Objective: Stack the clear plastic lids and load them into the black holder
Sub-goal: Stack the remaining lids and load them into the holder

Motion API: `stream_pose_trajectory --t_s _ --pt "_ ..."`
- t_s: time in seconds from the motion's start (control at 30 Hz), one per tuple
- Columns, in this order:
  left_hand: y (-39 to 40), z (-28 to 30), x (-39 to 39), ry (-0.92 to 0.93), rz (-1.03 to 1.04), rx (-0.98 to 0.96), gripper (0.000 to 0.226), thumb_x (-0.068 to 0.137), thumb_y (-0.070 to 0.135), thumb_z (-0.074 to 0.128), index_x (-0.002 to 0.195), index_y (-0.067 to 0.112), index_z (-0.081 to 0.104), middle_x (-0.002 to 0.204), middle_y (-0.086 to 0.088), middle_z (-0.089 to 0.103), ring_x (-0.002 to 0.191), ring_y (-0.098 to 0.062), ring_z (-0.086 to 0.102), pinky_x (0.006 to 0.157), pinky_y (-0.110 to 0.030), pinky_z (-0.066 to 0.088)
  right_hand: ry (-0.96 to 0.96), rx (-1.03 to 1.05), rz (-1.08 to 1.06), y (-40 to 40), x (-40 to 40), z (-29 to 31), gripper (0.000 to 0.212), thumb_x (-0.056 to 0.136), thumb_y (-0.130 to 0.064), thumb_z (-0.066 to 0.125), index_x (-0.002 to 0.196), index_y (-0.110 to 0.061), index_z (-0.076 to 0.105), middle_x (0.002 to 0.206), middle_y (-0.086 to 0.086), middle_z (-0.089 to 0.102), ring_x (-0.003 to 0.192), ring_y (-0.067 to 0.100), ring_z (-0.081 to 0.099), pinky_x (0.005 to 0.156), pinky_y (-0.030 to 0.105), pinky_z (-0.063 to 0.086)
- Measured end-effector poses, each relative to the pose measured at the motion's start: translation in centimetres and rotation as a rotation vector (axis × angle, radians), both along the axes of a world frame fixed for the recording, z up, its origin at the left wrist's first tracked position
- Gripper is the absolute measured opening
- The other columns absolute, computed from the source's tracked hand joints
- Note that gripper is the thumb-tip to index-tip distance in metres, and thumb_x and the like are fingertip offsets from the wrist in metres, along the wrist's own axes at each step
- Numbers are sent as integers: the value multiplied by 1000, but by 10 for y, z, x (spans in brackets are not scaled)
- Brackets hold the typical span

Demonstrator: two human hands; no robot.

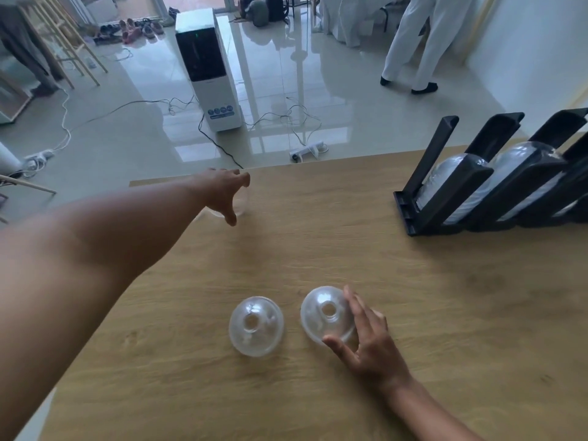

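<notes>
Two clear dome lids stand on the wooden table [318, 243] near me. One lid [255, 326] sits free at the centre. My right hand [366, 338] curls around the other lid [326, 315], thumb at its front rim and fingers on its right side. My left hand [222, 192] reaches to the table's far edge, fingers spread over a third clear lid [242, 206] that is mostly hidden beneath it. The black holder [461, 192] stands at the far right with stacks of clear lids [521, 160] in its slots.
The table's far edge runs just behind my left hand. Beyond it on the tiled floor are a white and black tower appliance [206, 68], cables and a power strip [305, 151]. A person in white [423, 43] stands at the back right.
</notes>
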State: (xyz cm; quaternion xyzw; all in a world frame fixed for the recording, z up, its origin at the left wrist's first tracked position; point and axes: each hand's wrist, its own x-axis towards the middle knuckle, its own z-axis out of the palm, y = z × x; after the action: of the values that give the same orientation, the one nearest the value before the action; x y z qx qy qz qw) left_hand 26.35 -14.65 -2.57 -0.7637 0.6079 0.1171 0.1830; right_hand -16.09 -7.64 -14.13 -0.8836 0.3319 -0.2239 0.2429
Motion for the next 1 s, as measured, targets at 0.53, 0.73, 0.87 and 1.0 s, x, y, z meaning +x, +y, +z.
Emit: stream_pose_trajectory --t_s 0.53,0.73,0.87,1.0 --pt "211 -45 -187 846 634 -1021 101 52 68 90 137 45 42 137 24 53 124 0 54 97 -21 47 20 104 -20 1 1 -2 90 89 -64 57 150 1 45 153 14 51 138 19 45 111 46 36" --pt "243 -98 -233 866 713 -989 104 57 67 90 138 43 29 156 27 35 138 -7 46 103 -43 51 27 115 -34 1 2 -5 94 92 -74 47 151 0 43 154 13 50 141 14 40 111 44 34" --pt "241 -104 -235 825 728 -995 98 61 64 88 134 50 24 158 26 31 141 -7 42 107 -40 47 26 155 -36 2 1 -6 97 92 -79 41 155 -5 38 157 10 46 143 12 36 112 42 29" --pt "241 -106 -235 796 766 -984 98 61 65 87 134 52 23 159 13 35 140 -11 43 106 -41 49 48 203 -9 1 0 -1 101 89 -83 41 157 -9 34 160 10 43 145 23 40 114 45 29"
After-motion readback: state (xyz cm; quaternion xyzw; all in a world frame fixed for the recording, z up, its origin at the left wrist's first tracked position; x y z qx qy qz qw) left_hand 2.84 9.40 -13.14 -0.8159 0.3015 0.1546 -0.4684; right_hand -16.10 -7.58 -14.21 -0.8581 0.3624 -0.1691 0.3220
